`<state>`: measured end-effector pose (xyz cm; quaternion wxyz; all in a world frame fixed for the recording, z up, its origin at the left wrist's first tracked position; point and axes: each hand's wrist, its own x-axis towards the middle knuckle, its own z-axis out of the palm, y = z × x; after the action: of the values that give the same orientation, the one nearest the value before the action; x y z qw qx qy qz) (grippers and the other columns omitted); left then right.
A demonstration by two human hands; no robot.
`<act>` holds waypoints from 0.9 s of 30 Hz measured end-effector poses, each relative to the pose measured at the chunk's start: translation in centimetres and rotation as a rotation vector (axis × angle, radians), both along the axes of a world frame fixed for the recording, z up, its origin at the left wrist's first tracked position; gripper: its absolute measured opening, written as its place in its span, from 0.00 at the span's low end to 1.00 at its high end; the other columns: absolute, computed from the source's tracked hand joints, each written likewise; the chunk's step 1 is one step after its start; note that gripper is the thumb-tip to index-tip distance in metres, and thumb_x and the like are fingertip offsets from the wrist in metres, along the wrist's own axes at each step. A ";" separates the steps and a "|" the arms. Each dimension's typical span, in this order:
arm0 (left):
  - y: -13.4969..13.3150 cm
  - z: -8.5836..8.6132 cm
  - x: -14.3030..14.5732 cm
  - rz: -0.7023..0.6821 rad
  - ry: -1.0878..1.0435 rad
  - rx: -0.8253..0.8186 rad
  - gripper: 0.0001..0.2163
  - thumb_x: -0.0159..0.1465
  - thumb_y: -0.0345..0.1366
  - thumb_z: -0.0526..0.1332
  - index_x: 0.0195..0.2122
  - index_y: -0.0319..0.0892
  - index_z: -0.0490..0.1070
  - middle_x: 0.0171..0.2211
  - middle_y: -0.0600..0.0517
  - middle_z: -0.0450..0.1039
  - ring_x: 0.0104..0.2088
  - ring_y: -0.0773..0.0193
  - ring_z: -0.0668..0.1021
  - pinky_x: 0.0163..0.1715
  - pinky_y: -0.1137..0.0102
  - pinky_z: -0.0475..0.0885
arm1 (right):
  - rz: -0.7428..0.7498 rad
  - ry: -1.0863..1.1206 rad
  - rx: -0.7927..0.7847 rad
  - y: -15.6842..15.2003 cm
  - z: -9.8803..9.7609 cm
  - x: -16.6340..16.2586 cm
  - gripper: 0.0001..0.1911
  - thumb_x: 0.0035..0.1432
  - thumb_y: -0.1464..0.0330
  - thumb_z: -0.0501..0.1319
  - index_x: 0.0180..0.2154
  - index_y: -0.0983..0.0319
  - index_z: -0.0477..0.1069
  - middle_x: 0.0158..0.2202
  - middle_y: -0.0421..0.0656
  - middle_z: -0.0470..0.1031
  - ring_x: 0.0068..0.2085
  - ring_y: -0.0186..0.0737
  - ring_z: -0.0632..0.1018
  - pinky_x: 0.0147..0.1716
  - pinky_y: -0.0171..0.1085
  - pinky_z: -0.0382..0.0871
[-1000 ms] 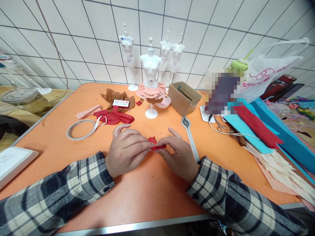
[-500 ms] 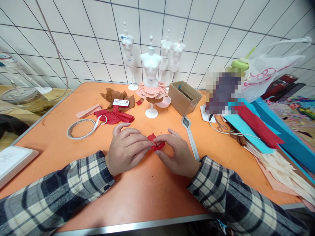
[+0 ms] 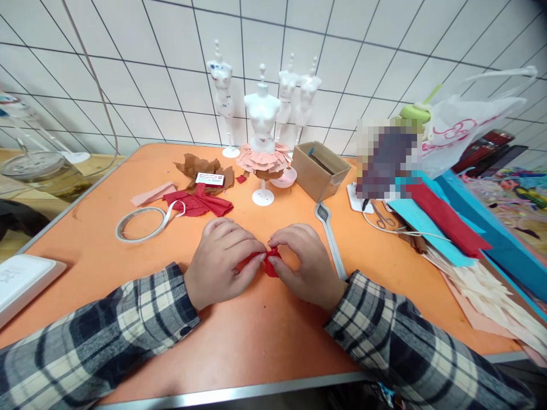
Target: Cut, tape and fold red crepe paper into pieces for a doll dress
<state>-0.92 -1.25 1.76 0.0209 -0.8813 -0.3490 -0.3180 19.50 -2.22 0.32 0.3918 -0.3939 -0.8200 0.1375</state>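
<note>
A small crumpled piece of red crepe paper is pinched between both hands over the orange table. My left hand grips its left side with thumb and fingers, hiding part of it. My right hand pinches the other side between thumb and index finger. Behind the hands stands a small white dress-form mannequin, wearing a ruffled pink paper skirt with brown paper under it. More red crepe paper lies beyond my left hand, beside a roll of white tape.
A cardboard box and a grey metal tool lie beyond my right hand. Scissors, a white cable and stacked coloured paper fill the right side. Several other mannequins stand by the tiled wall. A white box sits at left.
The fingers of both hands have curled in and the red paper has turned, now hanging lower between the fingertips. The things on the table have stayed in place.
</note>
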 end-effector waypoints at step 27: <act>0.4 -0.3 0.0 -0.089 -0.054 -0.321 0.03 0.62 0.30 0.57 0.34 0.42 0.69 0.31 0.50 0.72 0.33 0.61 0.70 0.36 0.65 0.65 | 0.254 0.208 -0.364 1.3 0.1 1.0 0.15 0.53 0.77 0.59 0.44 0.61 0.71 0.31 0.39 0.71 0.33 0.36 0.73 0.37 0.37 0.71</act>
<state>-0.90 -0.87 1.42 -0.1436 -0.8789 -0.3565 -0.2825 20.47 -0.90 0.37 0.3761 -0.3357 -0.7800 0.3708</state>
